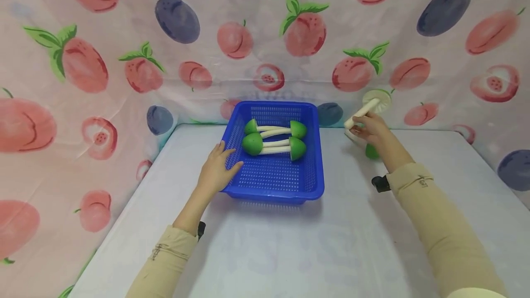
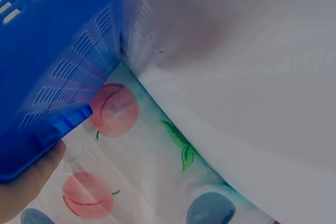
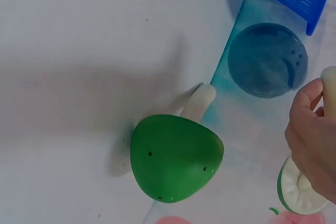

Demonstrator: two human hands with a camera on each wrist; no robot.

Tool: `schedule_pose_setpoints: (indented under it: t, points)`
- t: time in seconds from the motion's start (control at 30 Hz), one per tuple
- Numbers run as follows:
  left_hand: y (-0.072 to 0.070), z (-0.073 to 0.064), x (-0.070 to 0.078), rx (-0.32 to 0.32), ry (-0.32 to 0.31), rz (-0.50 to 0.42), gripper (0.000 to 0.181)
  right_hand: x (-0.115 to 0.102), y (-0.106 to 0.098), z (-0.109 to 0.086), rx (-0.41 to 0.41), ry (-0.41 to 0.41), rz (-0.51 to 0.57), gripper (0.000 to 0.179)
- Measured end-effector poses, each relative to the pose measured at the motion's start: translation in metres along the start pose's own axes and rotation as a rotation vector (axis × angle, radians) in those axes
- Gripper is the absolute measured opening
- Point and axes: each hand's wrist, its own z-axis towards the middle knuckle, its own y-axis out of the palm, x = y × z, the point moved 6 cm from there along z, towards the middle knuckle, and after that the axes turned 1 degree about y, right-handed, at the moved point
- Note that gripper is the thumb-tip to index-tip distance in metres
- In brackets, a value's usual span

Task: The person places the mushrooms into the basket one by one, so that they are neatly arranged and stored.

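Note:
A blue plastic basket (image 1: 269, 194) stands on the table, with several green-capped toy mushrooms (image 1: 297, 148) lying in its far half. My left hand (image 1: 215, 169) rests at the basket's left rim, thumb and index finger spread over the inside; one finger lies against the rim's outer side in the left wrist view. To the basket's right, my right hand (image 1: 370, 128) pinches the white stem of a toy mushroom (image 1: 377, 100) raised above the table, its pale underside showing. Below that hand another toy mushroom (image 3: 176, 158) lies on the table, mostly hidden in the head view.
The white table (image 1: 331, 252) meets a fruit-printed cloth (image 1: 265, 36) hanging behind and to the left. Black wrist cameras (image 1: 381, 184) are worn at both sleeve cuffs.

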Motion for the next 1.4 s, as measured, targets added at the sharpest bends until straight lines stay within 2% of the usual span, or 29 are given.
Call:
schedule_pose_setpoints:
  t: [0.17, 0.47, 0.6, 0.7, 0.87, 0.97, 1.1, 1.23, 1.4]
  points:
    - [0.001, 0.001, 0.001, -0.008, 0.006, 0.000, 0.056, -0.003, -0.002, -0.007, -0.023, -0.020, -0.078, 0.071]
    - [-0.002, 0.001, 0.000, -0.004, 0.007, -0.005, 0.056, -0.011, -0.005, -0.014, -0.005, -0.103, -0.206, 0.082]
    - [-0.003, 0.001, -0.002, -0.005, 0.000, -0.010, 0.056, -0.012, -0.004, -0.019, 0.009, -0.095, -0.176, 0.091]
    - [-0.002, 0.001, -0.001, -0.007, 0.007, -0.009, 0.057, -0.011, -0.007, -0.022, 0.030, -0.093, -0.181, 0.092]
    - [0.000, 0.002, 0.002, -0.019, 0.007, -0.002, 0.057, -0.012, -0.010, -0.028, 0.034, -0.134, -0.276, 0.089]
    - [0.001, 0.003, 0.002, -0.015, 0.015, -0.011, 0.056, -0.012, -0.008, -0.032, -0.006, -0.169, -0.307, 0.083]
    - [0.001, 0.003, 0.002, 0.000, 0.021, -0.014, 0.056, -0.013, 0.000, -0.037, -0.087, -0.203, -0.297, 0.075]
    - [0.002, 0.002, 0.000, -0.006, 0.009, -0.012, 0.056, -0.013, 0.010, -0.043, -0.143, -0.215, -0.291, 0.075]
    - [0.001, 0.002, -0.002, -0.014, 0.005, -0.011, 0.057, -0.013, 0.020, -0.046, -0.173, -0.250, -0.380, 0.073]
